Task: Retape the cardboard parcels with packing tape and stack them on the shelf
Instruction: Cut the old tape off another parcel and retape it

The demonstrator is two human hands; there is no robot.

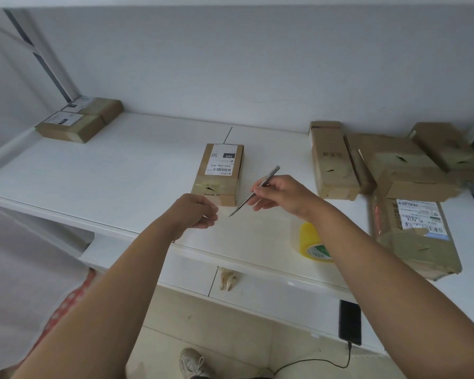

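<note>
A small cardboard parcel (219,173) with a white label lies in the middle of the white shelf (107,170). Its near end is torn and covered with tape. My right hand (278,194) pinches a thin metal craft knife (255,192), blade pointing down-left just in front of the parcel. My left hand (195,213) hovers beside the blade tip with fingers curled; whether it pinches a clear strip of tape I cannot tell. A yellow roll of packing tape (311,242) stands on the shelf under my right forearm.
Two taped parcels (80,120) sit at the back left corner. Several torn parcels (394,162) are piled at the right, and a flat labelled one (419,236) lies nearer. A black phone (350,322) with a cable lies on the lower ledge.
</note>
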